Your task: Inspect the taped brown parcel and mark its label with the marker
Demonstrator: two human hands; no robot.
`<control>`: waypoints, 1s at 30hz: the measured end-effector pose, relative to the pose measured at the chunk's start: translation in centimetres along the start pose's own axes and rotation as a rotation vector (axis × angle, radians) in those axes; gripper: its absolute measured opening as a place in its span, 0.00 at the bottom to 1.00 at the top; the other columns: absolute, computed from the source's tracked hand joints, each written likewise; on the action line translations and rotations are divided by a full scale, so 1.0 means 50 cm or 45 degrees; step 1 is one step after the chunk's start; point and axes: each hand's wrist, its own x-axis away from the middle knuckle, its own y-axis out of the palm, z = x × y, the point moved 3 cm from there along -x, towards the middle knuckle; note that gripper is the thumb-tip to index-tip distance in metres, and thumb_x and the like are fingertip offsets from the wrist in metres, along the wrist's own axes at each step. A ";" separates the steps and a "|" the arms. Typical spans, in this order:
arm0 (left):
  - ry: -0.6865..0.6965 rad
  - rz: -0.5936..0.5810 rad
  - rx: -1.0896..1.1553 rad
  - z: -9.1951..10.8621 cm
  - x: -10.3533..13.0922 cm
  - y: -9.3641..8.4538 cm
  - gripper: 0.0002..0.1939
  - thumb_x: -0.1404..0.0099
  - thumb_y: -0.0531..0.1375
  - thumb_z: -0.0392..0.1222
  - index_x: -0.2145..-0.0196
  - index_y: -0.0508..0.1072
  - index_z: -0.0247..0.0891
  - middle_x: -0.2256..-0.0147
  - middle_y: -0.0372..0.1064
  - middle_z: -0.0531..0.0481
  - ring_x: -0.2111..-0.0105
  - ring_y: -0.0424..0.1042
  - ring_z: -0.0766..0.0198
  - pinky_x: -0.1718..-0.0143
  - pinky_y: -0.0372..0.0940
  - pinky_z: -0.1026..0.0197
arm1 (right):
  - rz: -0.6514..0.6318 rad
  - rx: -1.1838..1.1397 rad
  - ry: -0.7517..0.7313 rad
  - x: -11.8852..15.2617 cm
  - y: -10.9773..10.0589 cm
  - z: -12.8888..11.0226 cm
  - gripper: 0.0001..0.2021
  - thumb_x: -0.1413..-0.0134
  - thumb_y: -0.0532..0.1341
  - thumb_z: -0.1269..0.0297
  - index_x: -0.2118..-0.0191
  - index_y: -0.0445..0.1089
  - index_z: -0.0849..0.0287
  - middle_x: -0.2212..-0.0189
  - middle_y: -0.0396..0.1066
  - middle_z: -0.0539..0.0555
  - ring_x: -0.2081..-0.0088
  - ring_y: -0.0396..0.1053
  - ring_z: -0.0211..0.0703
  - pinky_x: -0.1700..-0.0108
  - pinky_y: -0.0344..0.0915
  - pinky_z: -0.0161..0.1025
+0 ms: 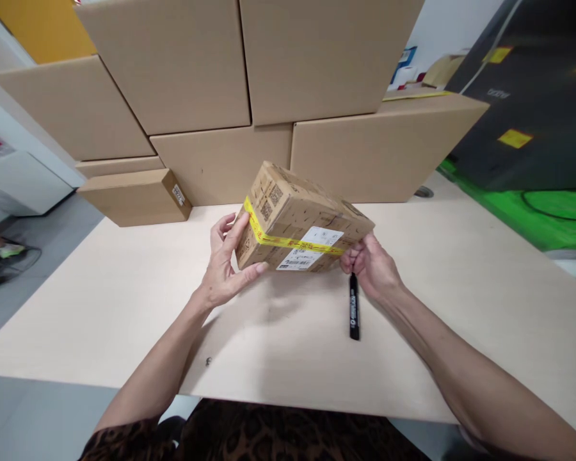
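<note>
Between my two hands a cardboard box is held up, tilted, over the table. Yellow tape with red print runs around it, across a white shipping label, and one end bears printed codes. My left hand grips the left end, thumb along the lower edge and fingers on the taped end. At the right end, my right hand is closed on the box's lower corner; some of its fingers are hidden. A black marker lies just below my right hand; whether the fingers touch it I cannot tell.
Large cardboard boxes are stacked along the back of the pale table. A smaller, flat carton stands at the back left. Behind on the right is a dark panel with yellow stickers, above a green surface.
</note>
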 end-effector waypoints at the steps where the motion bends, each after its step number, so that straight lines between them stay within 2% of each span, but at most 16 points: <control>1: -0.029 0.025 0.001 0.000 0.000 -0.002 0.48 0.36 0.71 0.65 0.24 0.58 0.65 0.31 0.53 0.43 0.28 0.51 0.37 0.26 0.51 0.31 | 0.004 -0.005 -0.001 0.001 0.002 -0.002 0.41 0.74 0.74 0.19 0.77 0.57 0.51 0.84 0.56 0.42 0.83 0.59 0.35 0.82 0.55 0.36; 3: -0.128 0.069 0.043 -0.003 -0.001 -0.006 0.48 0.38 0.72 0.66 0.25 0.63 0.60 0.31 0.57 0.42 0.29 0.54 0.37 0.28 0.55 0.32 | -0.017 0.004 -0.006 0.003 0.003 -0.005 0.41 0.72 0.73 0.18 0.77 0.57 0.51 0.84 0.56 0.42 0.84 0.57 0.35 0.82 0.54 0.36; 5: -0.283 0.100 0.147 -0.010 -0.002 -0.007 0.46 0.39 0.72 0.65 0.27 0.67 0.57 0.32 0.62 0.41 0.32 0.59 0.39 0.32 0.59 0.35 | -0.059 0.036 -0.015 0.006 0.003 -0.006 0.40 0.66 0.71 0.18 0.78 0.58 0.51 0.85 0.57 0.43 0.84 0.57 0.35 0.82 0.53 0.37; 8: -0.541 0.123 0.374 -0.024 -0.004 -0.002 0.43 0.38 0.71 0.65 0.30 0.69 0.52 0.33 0.67 0.40 0.39 0.67 0.42 0.38 0.65 0.39 | -0.099 0.110 -0.063 0.011 0.002 -0.010 0.37 0.56 0.66 0.18 0.77 0.64 0.52 0.86 0.62 0.46 0.83 0.58 0.37 0.81 0.53 0.38; 10: -0.666 0.125 0.514 -0.032 -0.006 0.005 0.42 0.38 0.71 0.64 0.31 0.70 0.48 0.35 0.70 0.40 0.41 0.70 0.44 0.39 0.66 0.41 | -0.101 0.143 -0.101 0.015 0.002 -0.014 0.37 0.53 0.64 0.18 0.75 0.70 0.53 0.86 0.64 0.48 0.83 0.57 0.37 0.81 0.53 0.39; 15: -0.846 0.132 0.701 -0.045 -0.006 0.023 0.44 0.42 0.73 0.63 0.34 0.70 0.40 0.46 0.78 0.40 0.42 0.73 0.43 0.38 0.65 0.42 | -0.105 0.165 -0.193 0.022 0.006 -0.026 0.35 0.46 0.64 0.23 0.67 0.80 0.56 0.85 0.64 0.46 0.82 0.59 0.37 0.79 0.55 0.39; 19: -0.920 0.084 0.816 -0.043 -0.004 0.035 0.43 0.44 0.74 0.63 0.37 0.73 0.41 0.44 0.79 0.40 0.39 0.74 0.39 0.35 0.63 0.39 | -0.107 0.103 -0.263 0.019 0.002 -0.029 0.34 0.44 0.64 0.26 0.60 0.83 0.57 0.84 0.64 0.46 0.81 0.58 0.38 0.78 0.55 0.40; 23: -0.932 0.036 0.902 -0.033 -0.005 0.044 0.42 0.46 0.75 0.62 0.38 0.76 0.42 0.42 0.80 0.40 0.38 0.74 0.37 0.35 0.66 0.39 | -0.080 0.035 -0.284 0.016 -0.002 -0.029 0.31 0.43 0.67 0.30 0.55 0.84 0.55 0.83 0.63 0.45 0.80 0.58 0.38 0.78 0.55 0.39; 27: -0.930 0.004 0.956 -0.032 -0.004 0.047 0.40 0.45 0.76 0.60 0.39 0.76 0.42 0.41 0.80 0.39 0.40 0.77 0.36 0.40 0.71 0.40 | -0.059 -0.006 -0.287 0.016 -0.004 -0.030 0.27 0.43 0.68 0.34 0.55 0.85 0.53 0.81 0.63 0.45 0.79 0.58 0.38 0.77 0.56 0.39; 30: -0.915 -0.051 1.013 -0.034 -0.002 0.048 0.41 0.44 0.77 0.55 0.36 0.73 0.44 0.40 0.79 0.39 0.39 0.76 0.37 0.37 0.69 0.37 | -0.045 -0.022 -0.282 0.011 -0.007 -0.032 0.25 0.43 0.69 0.35 0.56 0.85 0.51 0.79 0.64 0.46 0.77 0.59 0.39 0.75 0.59 0.40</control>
